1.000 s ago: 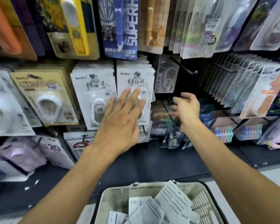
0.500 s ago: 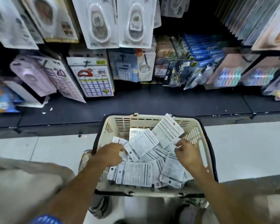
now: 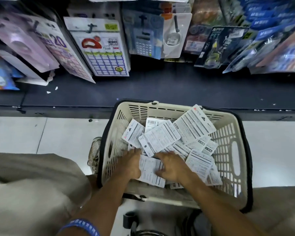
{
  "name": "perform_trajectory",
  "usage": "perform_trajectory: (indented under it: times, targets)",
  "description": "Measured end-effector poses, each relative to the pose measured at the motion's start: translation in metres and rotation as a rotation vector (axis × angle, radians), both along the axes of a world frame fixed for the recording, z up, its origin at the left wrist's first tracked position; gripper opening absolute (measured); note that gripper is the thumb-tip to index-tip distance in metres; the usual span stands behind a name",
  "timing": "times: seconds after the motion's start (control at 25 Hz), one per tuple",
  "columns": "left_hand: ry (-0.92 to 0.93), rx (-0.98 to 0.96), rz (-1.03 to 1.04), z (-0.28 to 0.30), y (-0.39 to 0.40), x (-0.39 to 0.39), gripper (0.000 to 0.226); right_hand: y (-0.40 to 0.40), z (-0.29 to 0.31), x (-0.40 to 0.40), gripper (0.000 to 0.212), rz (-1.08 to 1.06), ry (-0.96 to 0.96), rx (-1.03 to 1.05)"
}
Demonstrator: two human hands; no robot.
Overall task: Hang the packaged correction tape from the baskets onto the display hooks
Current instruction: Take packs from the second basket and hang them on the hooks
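Far left, top: packaged goods hang on the display, incl. a lilac pack (image 3: 22,43) and beside it a purple card marked "20" (image 3: 58,43); both tilt. Next right, a white pack w/ a red item and a blue grid (image 3: 104,53), then a blue calculator-print pack (image 3: 143,41) and a white pack w/ a small scoop shape (image 3: 174,36). Below them runs a dark shelf base (image 3: 160,89), w/ a few white paper scraps near its left part. Bottom left, a beige trouser leg (image 3: 32,188) fills the corner; a blue wristband (image 3: 82,227) sits on the left forearm. Centre: a cream plastic basket (image 3: 232,150) w/ black handles stands on the pale tiled floor (image 3: 58,133), just in front of the shelf base. It holds a loose heap of correction tape packs (image 3: 192,126), nearly all back side up, showing white cards w/ grey print and barcodes. Left hand (image 3: 131,166) is inside the basket at the near-left side, fingers bent at the left edge of one pack (image 3: 150,171); whether they actually clamp it I can't tell. Right hand (image 3: 172,167) is just beside it, fingers curled on that same pack's right edge and top, gripping it. Far right, top: dark blue and black packs (image 3: 218,46) hang at a slant, blurred.
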State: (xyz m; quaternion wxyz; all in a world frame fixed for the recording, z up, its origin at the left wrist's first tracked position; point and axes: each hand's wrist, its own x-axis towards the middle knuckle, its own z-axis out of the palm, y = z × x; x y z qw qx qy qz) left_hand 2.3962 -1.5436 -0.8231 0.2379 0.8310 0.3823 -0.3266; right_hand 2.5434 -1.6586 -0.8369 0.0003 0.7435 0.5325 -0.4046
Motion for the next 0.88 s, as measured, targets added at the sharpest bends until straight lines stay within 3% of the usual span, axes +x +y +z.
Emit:
perform_trajectory:
  times: [0.08, 0.2, 0.4, 0.48, 0.56, 0.64, 0.68, 0.72, 0.8, 0.88]
  targets:
    - [-0.044, 0.068, 0.039, -0.001, 0.008, 0.003, 0.044, 0.008, -0.003, -0.005, 0.056, -0.014, -0.006, 0.007]
    - [-0.090, -0.043, 0.206, 0.005, 0.020, 0.009, 0.013, 0.011, -0.003, -0.006, 0.047, -0.023, 0.014, 0.039]
    - [-0.337, -0.363, 0.414, 0.017, 0.035, 0.008, 0.017, 0.013, 0.003, 0.006, 0.024, -0.120, 0.159, 0.131]
    - [-0.529, -0.432, 0.621, 0.027, 0.033, 0.014, 0.013, 0.012, 0.012, 0.012, 0.025, -0.399, 0.471, 0.152]
    - [-0.764, -0.467, 1.004, 0.037, 0.037, 0.018, 0.015, 0.016, 0.025, 0.021, 0.026, -0.745, 0.791, 0.179]
    - [-0.884, -0.665, 1.262, 0.042, 0.045, 0.016, 0.037, 0.026, 0.032, 0.026, 0.031, -0.953, 0.953, 0.245]
    - [-0.857, -0.788, 1.254, 0.044, 0.044, 0.015, 0.045, 0.031, 0.033, 0.024, 0.029, -0.982, 0.970, 0.254]
    - [-0.815, -0.851, 1.215, 0.044, 0.040, 0.015, 0.046, 0.037, 0.034, 0.020, 0.024, -0.961, 0.971, 0.241]
    - [-0.751, -0.715, 1.260, 0.037, 0.033, 0.017, 0.030, 0.046, 0.032, 0.009, 0.021, -0.847, 0.860, 0.240]
    - [-0.721, -0.471, 1.348, 0.030, 0.031, 0.017, 0.017, 0.045, 0.021, 0.013, 0.030, -0.482, 0.371, 0.260]
